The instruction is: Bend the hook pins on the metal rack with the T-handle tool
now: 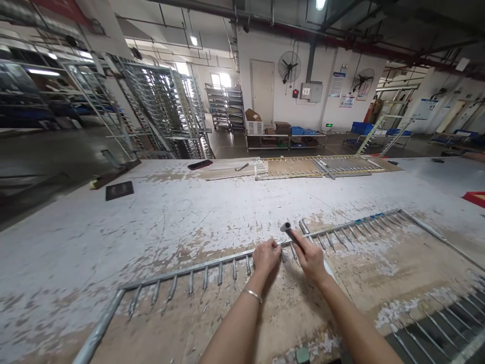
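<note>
Fingers of the left hand (266, 257) pinch one peg on the metal rack (212, 265), which lies flat along the near edge of the workbench (182, 217). The right hand (311, 255) is wrapped around a short grey tube (291, 231), held tilted just above the rail. Judging by the row, pegs to the right carry blue-tipped sleeves (369, 218), while those toward the left corner look bare, so much remains. A second rack (326, 167) lies at the far edge.
</note>
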### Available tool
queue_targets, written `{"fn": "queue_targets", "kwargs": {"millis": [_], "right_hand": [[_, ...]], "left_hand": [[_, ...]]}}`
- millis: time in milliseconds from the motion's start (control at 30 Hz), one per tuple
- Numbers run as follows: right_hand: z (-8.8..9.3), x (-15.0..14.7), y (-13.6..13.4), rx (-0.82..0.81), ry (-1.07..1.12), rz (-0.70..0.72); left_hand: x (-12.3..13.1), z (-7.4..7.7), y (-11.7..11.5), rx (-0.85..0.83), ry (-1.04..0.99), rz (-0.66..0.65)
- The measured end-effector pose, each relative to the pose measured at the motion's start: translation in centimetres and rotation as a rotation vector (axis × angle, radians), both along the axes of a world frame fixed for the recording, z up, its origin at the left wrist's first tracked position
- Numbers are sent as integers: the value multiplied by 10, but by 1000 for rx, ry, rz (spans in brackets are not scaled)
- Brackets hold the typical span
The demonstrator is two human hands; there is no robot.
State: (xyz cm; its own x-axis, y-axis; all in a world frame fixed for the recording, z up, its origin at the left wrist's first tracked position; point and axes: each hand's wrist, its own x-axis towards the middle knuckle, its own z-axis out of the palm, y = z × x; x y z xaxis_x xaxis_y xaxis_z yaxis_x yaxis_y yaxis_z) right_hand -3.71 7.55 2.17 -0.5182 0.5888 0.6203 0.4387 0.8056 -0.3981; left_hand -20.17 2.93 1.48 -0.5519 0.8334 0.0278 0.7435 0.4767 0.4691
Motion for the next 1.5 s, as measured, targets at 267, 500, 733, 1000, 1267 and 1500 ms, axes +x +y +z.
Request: {"fn": "queue_targets", "kwargs": {"millis": [267,500,733,1000,1267,1500], "right_hand": [[6,5,0,-94,-114,-51],[1,5,-2,-78,-114,-15],[2,4,-1,-78,77,-47],[6,6,4,-106,20,-69],[-3,10,1,-137,-147,-65],[-3,8,6,-125,-75,-109]], "left_hand": [[2,4,-1,-17,-24,20],[3,6,-1,-11,-37,16],[2,3,1,1,-36,17],[0,0,1,6,-17,-7],[1,2,0,2,-14,-14],[1,3,-1,-3,-10,-30]]}}
